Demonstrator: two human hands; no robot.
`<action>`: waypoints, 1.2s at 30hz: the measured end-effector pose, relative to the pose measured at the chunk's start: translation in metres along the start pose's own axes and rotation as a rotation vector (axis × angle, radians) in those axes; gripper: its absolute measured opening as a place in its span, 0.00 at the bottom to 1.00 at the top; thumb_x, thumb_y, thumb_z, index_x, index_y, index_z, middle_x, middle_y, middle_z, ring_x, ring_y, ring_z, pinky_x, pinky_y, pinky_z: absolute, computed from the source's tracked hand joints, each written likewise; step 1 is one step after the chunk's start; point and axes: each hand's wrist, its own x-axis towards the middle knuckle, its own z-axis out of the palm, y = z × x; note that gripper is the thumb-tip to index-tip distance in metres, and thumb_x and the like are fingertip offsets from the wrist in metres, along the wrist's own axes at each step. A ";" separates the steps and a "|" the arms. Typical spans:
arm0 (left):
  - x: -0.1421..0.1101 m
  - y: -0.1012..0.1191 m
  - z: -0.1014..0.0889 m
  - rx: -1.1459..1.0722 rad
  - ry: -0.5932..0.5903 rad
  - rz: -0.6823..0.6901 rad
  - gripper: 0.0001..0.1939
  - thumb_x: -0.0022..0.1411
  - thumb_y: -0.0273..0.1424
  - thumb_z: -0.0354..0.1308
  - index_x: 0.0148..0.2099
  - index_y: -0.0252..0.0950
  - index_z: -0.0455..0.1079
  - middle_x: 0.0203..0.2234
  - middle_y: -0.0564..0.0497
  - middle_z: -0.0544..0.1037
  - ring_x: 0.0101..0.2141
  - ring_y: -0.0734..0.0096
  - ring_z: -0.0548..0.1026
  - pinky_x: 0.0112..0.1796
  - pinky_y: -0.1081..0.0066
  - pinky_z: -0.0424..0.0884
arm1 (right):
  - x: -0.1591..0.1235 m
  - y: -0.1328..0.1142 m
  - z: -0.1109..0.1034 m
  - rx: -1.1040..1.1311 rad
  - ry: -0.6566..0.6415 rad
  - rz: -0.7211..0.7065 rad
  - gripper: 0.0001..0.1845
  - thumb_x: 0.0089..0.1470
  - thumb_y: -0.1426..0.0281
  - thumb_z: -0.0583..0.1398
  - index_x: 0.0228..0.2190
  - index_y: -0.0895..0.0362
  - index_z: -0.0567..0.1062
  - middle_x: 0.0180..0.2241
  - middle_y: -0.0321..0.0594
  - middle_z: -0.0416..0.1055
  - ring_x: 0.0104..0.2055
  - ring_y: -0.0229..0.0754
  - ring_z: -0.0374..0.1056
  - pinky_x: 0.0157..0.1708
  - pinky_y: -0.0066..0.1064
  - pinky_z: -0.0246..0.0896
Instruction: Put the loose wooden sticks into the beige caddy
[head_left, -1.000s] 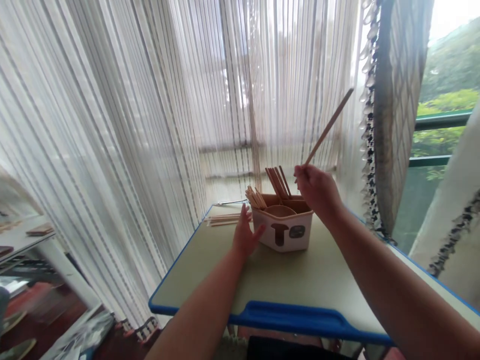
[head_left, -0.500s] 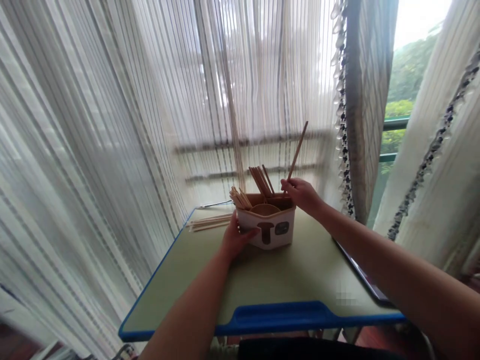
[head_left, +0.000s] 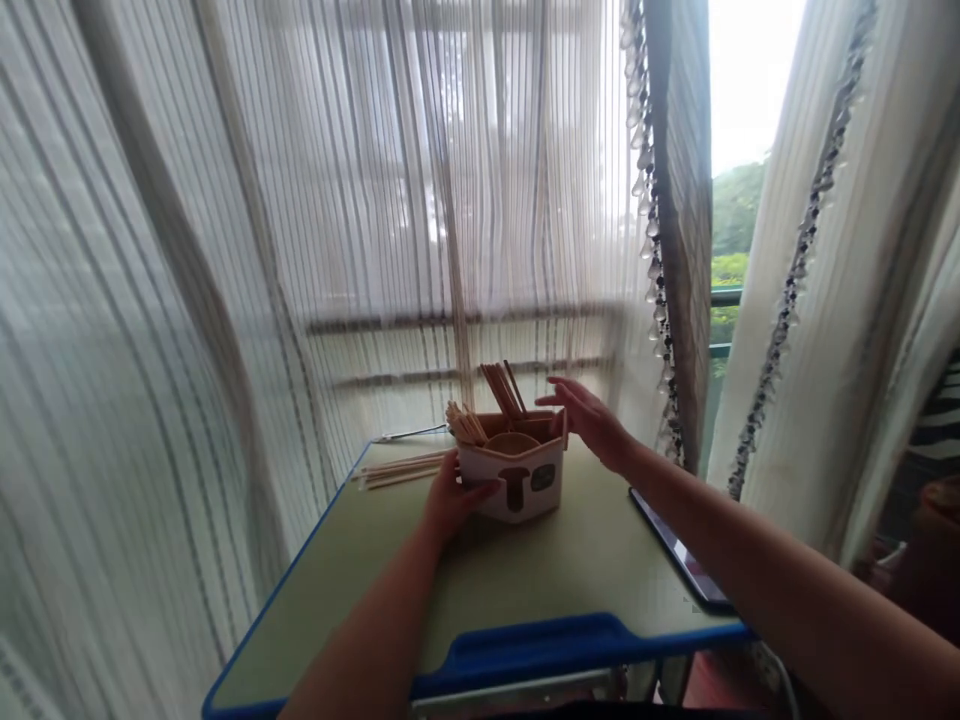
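Note:
A white utensil holder with a brown inside and a cut-out front stands on the table. My left hand is closed against its left side, thumb across the front. Light wooden sticks stand in its left part, and several brown chopsticks lean up from its back. My right hand is at the holder's right rim with its fingers stretched out and apart, and no chopstick shows in it. I cannot make out where the chopstick it held is inside the holder.
Long thin wrapped sticks lie on the table left of the holder. A dark flat device with a screen lies near the right edge. The table has a blue rim; sheer striped curtains hang behind it.
My right hand has lowered a chopstick to the holder's right part and let it go; its fingers have spread. My left hand has closed on the holder's side. The view has turned right.

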 end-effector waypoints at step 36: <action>-0.029 0.045 -0.012 -0.187 -0.359 -0.251 0.33 0.35 0.33 0.72 0.47 0.34 0.69 0.39 0.43 0.78 0.41 0.56 0.75 0.41 0.60 0.72 | -0.015 -0.060 -0.030 0.038 -0.087 0.060 0.20 0.56 0.51 0.52 0.25 0.54 0.60 0.11 0.36 0.68 0.10 0.35 0.59 0.08 0.23 0.42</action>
